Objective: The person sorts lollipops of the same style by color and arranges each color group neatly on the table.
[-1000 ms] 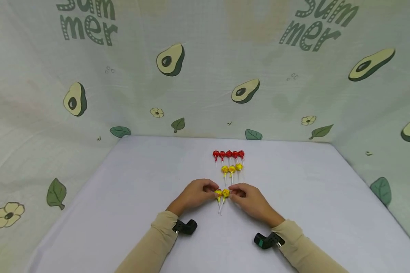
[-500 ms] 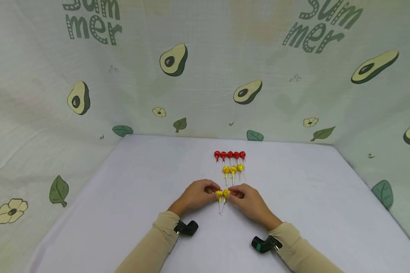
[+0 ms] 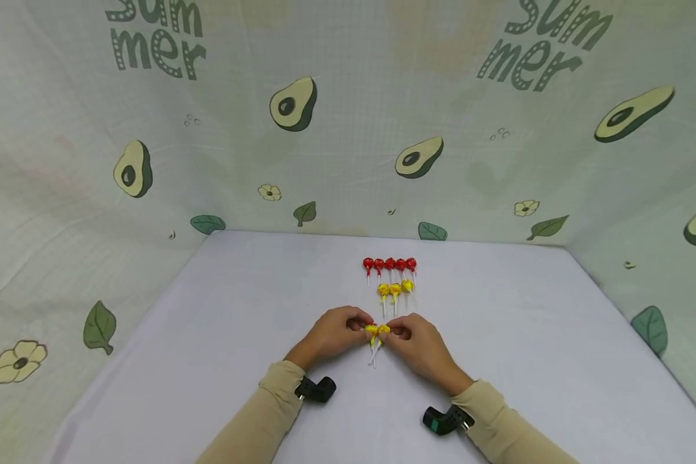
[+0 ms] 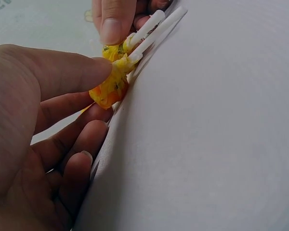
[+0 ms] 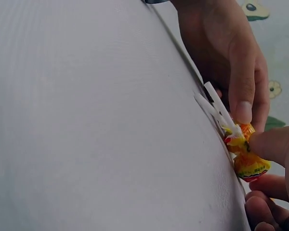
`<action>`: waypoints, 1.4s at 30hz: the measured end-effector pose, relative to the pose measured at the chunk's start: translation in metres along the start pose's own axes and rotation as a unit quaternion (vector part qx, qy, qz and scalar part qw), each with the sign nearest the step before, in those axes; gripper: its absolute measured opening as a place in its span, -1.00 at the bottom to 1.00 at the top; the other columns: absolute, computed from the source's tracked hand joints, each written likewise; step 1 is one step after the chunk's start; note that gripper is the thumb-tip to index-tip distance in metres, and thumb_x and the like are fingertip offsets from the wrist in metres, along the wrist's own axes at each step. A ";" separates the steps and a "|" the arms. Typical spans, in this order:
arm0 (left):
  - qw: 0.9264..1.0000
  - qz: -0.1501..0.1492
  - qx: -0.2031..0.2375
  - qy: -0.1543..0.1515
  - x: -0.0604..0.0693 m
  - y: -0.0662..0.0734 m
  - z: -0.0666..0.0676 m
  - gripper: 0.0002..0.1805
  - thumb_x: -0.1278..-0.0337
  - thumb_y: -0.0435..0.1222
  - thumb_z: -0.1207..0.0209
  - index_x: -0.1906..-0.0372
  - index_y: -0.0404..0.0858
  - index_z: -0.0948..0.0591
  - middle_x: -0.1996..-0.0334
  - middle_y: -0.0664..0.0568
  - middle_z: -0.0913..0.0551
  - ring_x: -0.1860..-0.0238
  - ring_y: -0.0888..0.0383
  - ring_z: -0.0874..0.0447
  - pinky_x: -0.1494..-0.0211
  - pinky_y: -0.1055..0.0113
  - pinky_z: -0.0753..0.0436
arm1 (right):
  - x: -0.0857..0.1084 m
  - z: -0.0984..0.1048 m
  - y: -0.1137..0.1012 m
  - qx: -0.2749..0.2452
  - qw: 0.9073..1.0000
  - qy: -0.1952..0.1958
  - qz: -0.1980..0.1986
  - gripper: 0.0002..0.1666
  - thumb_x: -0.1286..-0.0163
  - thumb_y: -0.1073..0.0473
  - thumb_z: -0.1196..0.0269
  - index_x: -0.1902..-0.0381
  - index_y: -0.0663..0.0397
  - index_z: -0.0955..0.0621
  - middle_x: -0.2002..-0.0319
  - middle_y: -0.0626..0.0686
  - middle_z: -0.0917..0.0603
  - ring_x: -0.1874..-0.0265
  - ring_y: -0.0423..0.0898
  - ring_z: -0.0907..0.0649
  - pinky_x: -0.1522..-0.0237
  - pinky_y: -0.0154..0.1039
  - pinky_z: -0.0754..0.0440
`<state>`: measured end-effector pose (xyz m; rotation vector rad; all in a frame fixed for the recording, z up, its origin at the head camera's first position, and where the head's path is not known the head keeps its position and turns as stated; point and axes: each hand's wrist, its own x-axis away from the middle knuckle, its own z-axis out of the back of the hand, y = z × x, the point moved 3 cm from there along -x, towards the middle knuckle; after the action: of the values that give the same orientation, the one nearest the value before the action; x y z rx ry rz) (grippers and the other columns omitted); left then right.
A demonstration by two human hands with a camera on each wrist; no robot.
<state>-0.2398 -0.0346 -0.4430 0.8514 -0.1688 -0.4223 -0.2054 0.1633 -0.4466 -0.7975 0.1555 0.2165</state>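
Note:
In the head view, two yellow-wrapped lollipops are held side by side low over the white table. My left hand (image 3: 338, 332) pinches the left lollipop (image 4: 109, 91) by its wrapped head between thumb and fingers. The right lollipop (image 5: 252, 166) has its head pinched in the same way by my right hand (image 3: 425, 348). Their heads sit close together, and the white sticks (image 5: 216, 106) point toward the person and cross. Thumbs hide part of both heads. Just beyond the hands lie several yellow lollipops (image 3: 395, 290) in a short row.
Behind the yellow row, several red lollipops (image 3: 390, 263) form a line on the white table (image 3: 255, 290). A pale cloth (image 3: 348, 129) printed with avocados and leaves hangs beyond the table's far edge. Each wrist wears a black camera (image 3: 319, 389).
My right hand has shifted slightly left, its thumb now covering more of the right lollipop. The two sticks, which met near their ends, now cross. My left hand stays nearly still.

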 end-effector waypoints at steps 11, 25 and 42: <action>1.000 -0.004 0.007 0.001 0.001 0.000 0.001 -0.78 -0.16 -0.20 -0.37 0.07 -0.01 -0.72 0.30 0.28 -0.61 0.25 0.27 -0.55 0.14 0.32 -0.53 | 0.000 0.000 -0.001 0.006 1.000 0.004 0.008 -0.77 -0.19 0.07 -0.49 0.22 0.00 -0.76 0.38 -0.16 -0.58 0.39 -0.24 -0.53 0.30 -0.28 -0.50; 1.000 -0.003 0.006 -0.001 0.001 -0.002 0.000 -0.76 -0.13 -0.20 -0.39 0.07 -0.01 -0.72 0.28 0.29 -0.61 0.25 0.27 -0.54 0.14 0.33 -0.52 | -0.006 0.012 0.012 -0.091 0.991 -0.089 -0.041 -0.74 -0.27 0.00 -0.42 0.16 -0.01 -0.70 0.32 -0.11 -0.67 0.32 -0.15 -0.59 0.27 -0.25 -0.55; 1.000 0.004 0.017 -0.007 0.001 -0.004 -0.001 -0.76 -0.14 -0.18 -0.38 0.07 0.00 -0.71 0.29 0.28 -0.61 0.24 0.25 -0.54 0.12 0.29 -0.52 | -0.011 0.023 0.022 -0.177 0.972 -0.147 -0.043 -0.68 -0.37 0.18 -0.32 -0.03 0.19 -0.63 0.16 0.05 -0.74 0.34 -0.02 -0.62 0.33 -0.21 -0.61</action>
<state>-0.2397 -0.0363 -0.4466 0.8815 -0.1930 -0.4182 -0.2201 0.1937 -0.4436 -1.1133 -0.2031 0.2817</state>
